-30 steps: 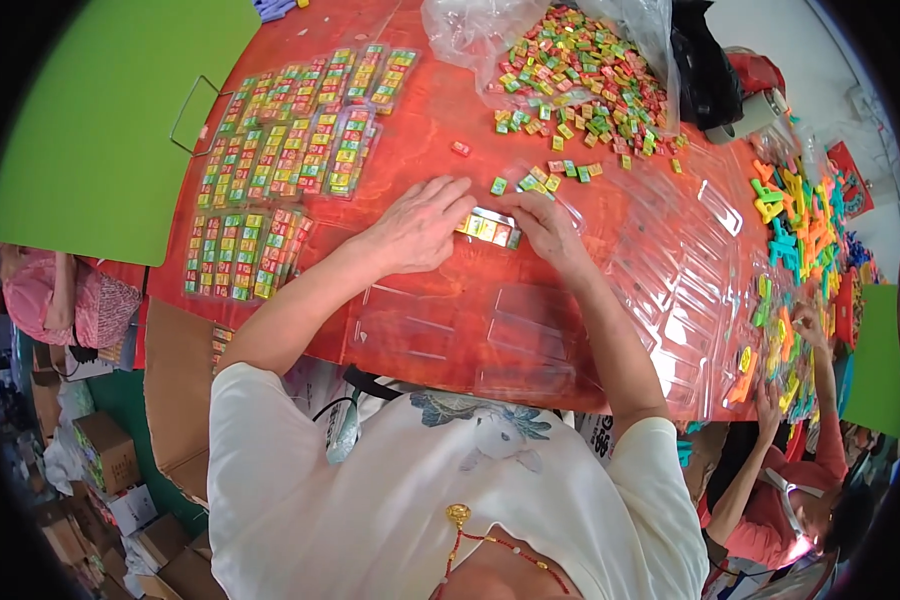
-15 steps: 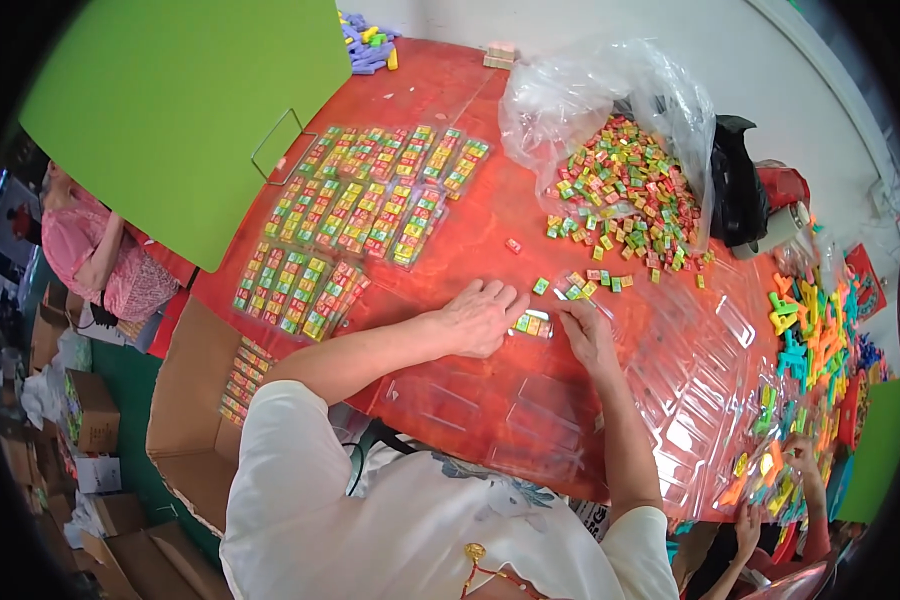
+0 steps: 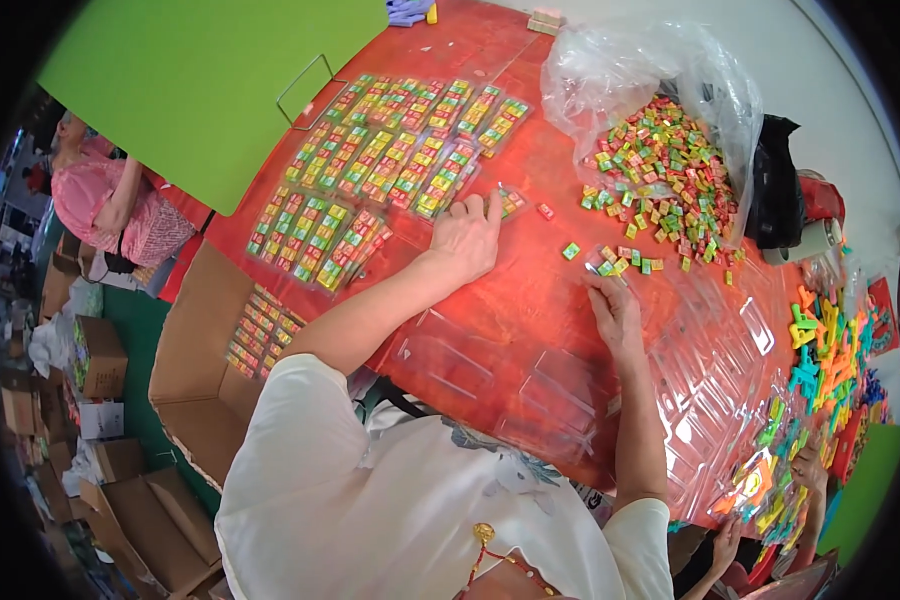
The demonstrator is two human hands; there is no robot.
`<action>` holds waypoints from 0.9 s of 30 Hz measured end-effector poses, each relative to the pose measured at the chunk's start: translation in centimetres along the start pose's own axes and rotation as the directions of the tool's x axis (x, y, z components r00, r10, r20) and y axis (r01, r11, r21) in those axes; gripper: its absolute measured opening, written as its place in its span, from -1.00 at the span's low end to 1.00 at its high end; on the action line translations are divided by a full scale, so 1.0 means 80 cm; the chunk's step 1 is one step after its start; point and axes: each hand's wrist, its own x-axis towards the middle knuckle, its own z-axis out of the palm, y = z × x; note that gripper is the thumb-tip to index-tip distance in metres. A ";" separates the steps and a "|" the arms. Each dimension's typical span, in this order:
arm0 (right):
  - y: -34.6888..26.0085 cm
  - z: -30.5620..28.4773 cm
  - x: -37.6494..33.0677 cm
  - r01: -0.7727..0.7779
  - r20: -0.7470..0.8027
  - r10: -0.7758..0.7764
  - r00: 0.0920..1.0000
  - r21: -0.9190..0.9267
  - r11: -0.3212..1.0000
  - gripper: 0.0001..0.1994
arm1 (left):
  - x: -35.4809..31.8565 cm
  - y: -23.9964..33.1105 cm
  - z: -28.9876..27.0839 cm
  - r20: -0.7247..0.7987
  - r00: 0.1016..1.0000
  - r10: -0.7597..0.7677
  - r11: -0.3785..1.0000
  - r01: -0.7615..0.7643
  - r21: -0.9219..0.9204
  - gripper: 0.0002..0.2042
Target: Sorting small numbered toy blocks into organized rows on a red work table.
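My left hand (image 3: 467, 238) has its fingers closed at the edge of a small clear plastic tray (image 3: 511, 204) holding little coloured blocks, beside the laid-out rows. Its hold is partly hidden by the fingers. My right hand (image 3: 615, 310) lies further right, its fingertips closed on the near edge of another clear tray (image 3: 592, 267) with a few yellow and green blocks at it. A single green block (image 3: 571, 251) and a red block (image 3: 545, 211) lie loose between the hands. Filled trays (image 3: 379, 170) stand in several rows at the left of the red table (image 3: 490, 310).
A clear bag (image 3: 610, 60) spills a heap of small blocks (image 3: 670, 170) at the back right. Empty clear trays (image 3: 710, 370) lie nearer right. A cardboard box (image 3: 195, 350) with filled trays stands at left. Another person's hands (image 3: 808, 468) handle coloured plastic toys (image 3: 830, 340) at far right.
My left hand has carried the small tray away from me and leftward, toward the filled rows. My right hand stays at the other tray. The whole view has shifted.
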 end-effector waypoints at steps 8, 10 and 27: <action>-0.008 -0.004 -0.007 0.074 0.009 -0.074 0.997 -0.064 0.995 -0.83 | 0.051 0.016 0.009 0.140 0.989 -0.057 0.998 0.050 0.049 -0.37; -0.009 -0.005 -0.010 0.078 -0.009 -0.079 0.997 -0.063 0.995 -0.83 | 0.082 0.020 0.010 0.151 0.983 -0.103 0.994 0.105 -0.003 -0.37; 0.006 -0.055 -0.027 -0.107 -0.193 -0.005 0.981 -0.564 0.819 -0.73 | 0.200 0.030 0.035 0.109 0.989 -0.098 0.993 0.089 0.083 -0.34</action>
